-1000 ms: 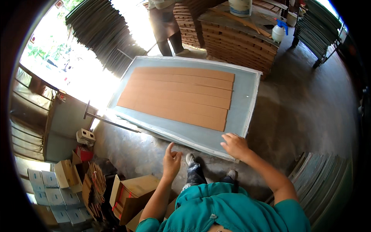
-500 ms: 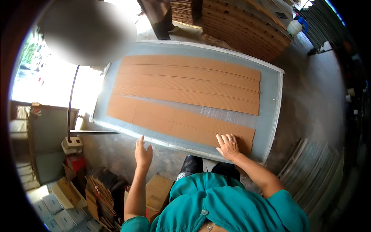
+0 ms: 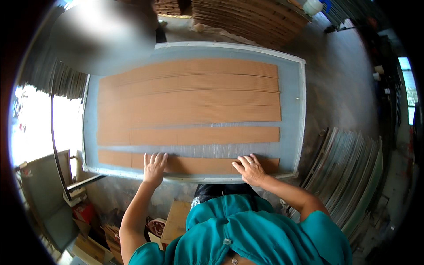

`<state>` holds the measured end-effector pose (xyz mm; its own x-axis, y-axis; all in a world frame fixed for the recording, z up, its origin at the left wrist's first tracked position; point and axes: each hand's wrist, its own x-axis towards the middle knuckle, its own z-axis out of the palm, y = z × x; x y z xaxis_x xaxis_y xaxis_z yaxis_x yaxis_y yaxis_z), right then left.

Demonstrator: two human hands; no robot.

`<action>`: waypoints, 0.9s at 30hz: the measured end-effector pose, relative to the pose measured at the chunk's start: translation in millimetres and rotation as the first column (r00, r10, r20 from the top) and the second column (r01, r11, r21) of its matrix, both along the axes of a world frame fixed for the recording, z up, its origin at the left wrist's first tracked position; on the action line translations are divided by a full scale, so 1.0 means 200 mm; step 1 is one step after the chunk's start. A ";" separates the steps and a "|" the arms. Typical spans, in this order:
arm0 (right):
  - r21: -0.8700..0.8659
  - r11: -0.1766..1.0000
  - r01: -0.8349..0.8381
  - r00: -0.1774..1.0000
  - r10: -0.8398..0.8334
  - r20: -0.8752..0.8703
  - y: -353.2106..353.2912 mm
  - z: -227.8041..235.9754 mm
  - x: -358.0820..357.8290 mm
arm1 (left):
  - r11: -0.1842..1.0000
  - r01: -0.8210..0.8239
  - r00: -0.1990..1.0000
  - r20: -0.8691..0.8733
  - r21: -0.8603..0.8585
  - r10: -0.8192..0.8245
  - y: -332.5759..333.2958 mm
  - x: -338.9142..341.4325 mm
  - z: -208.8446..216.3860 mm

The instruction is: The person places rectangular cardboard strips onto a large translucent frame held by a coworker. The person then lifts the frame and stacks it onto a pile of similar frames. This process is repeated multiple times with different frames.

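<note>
A narrow brown cardboard strip (image 3: 201, 165) lies along the near side of a framed grey panel (image 3: 289, 101). On its left part rests my left hand (image 3: 154, 168), fingers stretched forward and spread. Toward its right end, my right hand (image 3: 250, 169) lies on the strip with its fingers apart; a ring shows on one finger. Beyond a gap, a second loose cardboard strip (image 3: 203, 135) spans the panel. Farther away, several more cardboard strips (image 3: 198, 97) lie side by side, almost touching. A whitish streaked surface shows in the gap between the two nearest strips.
Stacked cardboard (image 3: 243, 22) stands beyond the panel, with a white and blue jug (image 3: 312, 7) at its right. Flat frames (image 3: 340, 172) lean together at right. An open cardboard box (image 3: 90, 249) sits low at left. A blurred round shape (image 3: 104, 37) covers the upper left.
My left hand has come down onto the near strip. The cardboard nearest me now shows as two separate strips with a gap. The whole view has turned and shifted.
</note>
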<state>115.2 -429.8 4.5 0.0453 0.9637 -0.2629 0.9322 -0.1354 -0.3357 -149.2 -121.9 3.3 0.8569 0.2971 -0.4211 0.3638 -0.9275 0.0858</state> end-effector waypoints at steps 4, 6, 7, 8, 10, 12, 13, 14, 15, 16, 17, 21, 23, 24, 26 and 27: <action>0.201 0.977 0.077 0.985 -0.105 0.134 0.14 0.03 0.20 | 0.995 -0.049 0.972 0.234 0.083 0.029 0.11 0.15 0.00; 0.029 0.990 0.139 0.981 -0.142 0.129 0.25 0.01 0.32 | 0.989 -0.065 0.969 0.247 0.133 0.030 0.18 0.33 0.03; -0.063 0.984 0.166 0.978 -0.156 0.138 0.28 0.03 0.35 | 0.991 -0.035 0.978 0.210 0.131 0.007 0.18 0.33 -0.02; -0.173 0.970 0.172 0.978 -0.148 0.143 0.25 -0.01 0.34 | 0.991 -0.014 0.984 0.179 0.130 -0.010 0.17 0.31 -0.10; -0.116 0.982 0.148 0.974 -0.124 0.191 0.20 -0.10 0.32 | 0.998 0.011 0.985 0.170 0.055 -0.021 0.18 0.31 -0.15; 0.001 0.987 0.160 0.969 -0.158 0.188 0.19 -0.11 0.33 | 1.000 -0.020 0.989 0.148 0.009 0.019 0.22 0.35 -0.06; 0.048 0.982 0.184 0.968 -0.189 0.164 0.22 -0.08 0.36 | 0.999 -0.038 0.990 0.135 -0.011 0.039 0.25 0.37 -0.03; 0.114 0.974 0.196 0.952 -0.217 0.216 0.29 -0.07 0.43 | 0.995 -0.033 0.973 0.233 0.098 0.009 0.30 0.41 -0.04; 0.174 0.963 0.208 0.933 -0.249 0.262 0.36 -0.07 0.49 | 0.983 -0.036 0.952 0.304 0.180 -0.021 0.36 0.47 -0.05; 0.143 0.962 0.234 0.940 -0.261 0.219 0.45 -0.05 0.58 | 0.981 -0.056 0.953 0.304 0.186 -0.003 0.43 0.55 -0.06; 0.112 0.961 0.254 0.946 -0.271 0.178 0.53 -0.02 0.65 | 0.978 -0.081 0.951 0.308 0.192 0.019 0.47 0.60 -0.06; 0.003 0.962 0.273 0.952 -0.271 0.143 0.47 -0.14 0.59 | 0.994 -0.021 0.995 0.100 0.108 0.010 0.44 0.57 -0.19; -0.048 0.969 0.241 0.962 -0.232 0.142 0.37 -0.11 0.51 | 1.000 -0.013 0.997 0.077 -0.014 0.014 0.40 0.51 -0.15; -0.068 0.969 0.238 0.963 -0.226 0.147 0.34 -0.07 0.51 | 1.000 0.009 1.000 0.020 0.002 -0.009 0.36 0.53 -0.02; -0.040 0.974 0.222 0.961 -0.212 0.177 0.30 -0.02 0.54 | 1.000 0.026 0.997 0.067 -0.013 -0.025 0.39 0.50 0.04; 0.007 0.978 0.209 0.957 -0.206 0.202 0.30 -0.01 0.57 | 0.999 0.036 0.995 0.093 -0.018 -0.034 0.40 0.48 0.05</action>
